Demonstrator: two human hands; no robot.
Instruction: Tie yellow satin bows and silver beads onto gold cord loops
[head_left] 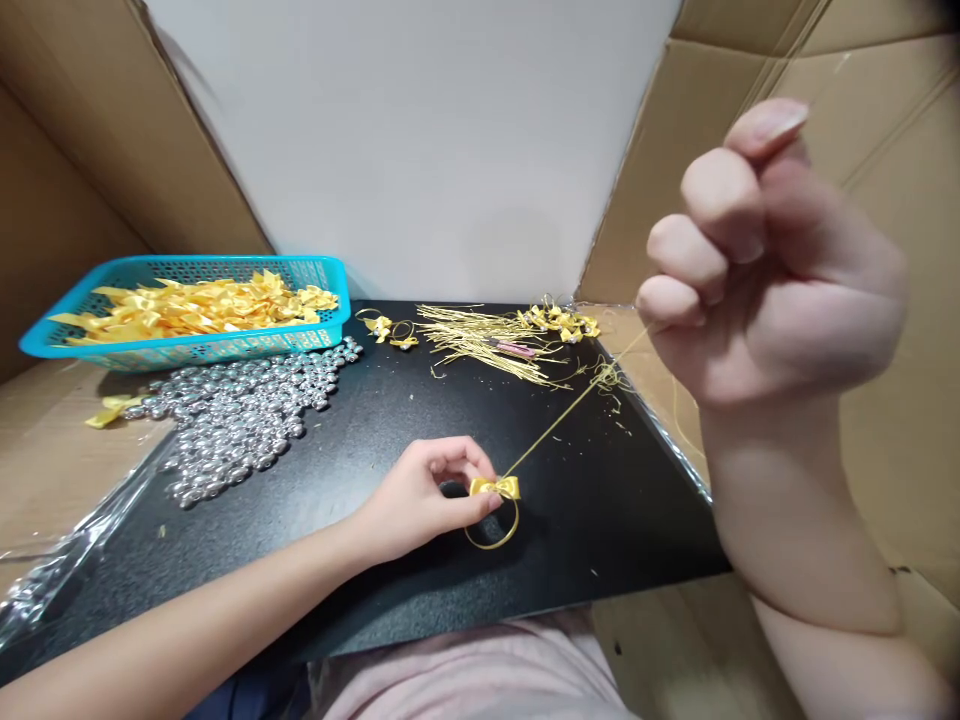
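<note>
My left hand pinches a small yellow ribbon bow between thumb and fingers, just above the black tabletop. A gold loop hangs below the bow. From the bow a thin gold cord runs taut up to the right. It reaches my right hand, which is raised high and closed, with the fingers curled round the cord. Part of the bow is covered by my left thumb.
A blue plastic basket full of yellow bows stands at the back left. Silvery beads spread before it. Gold cord lengths, a pink clip-like piece and finished-looking bows lie behind. Cardboard walls flank the table.
</note>
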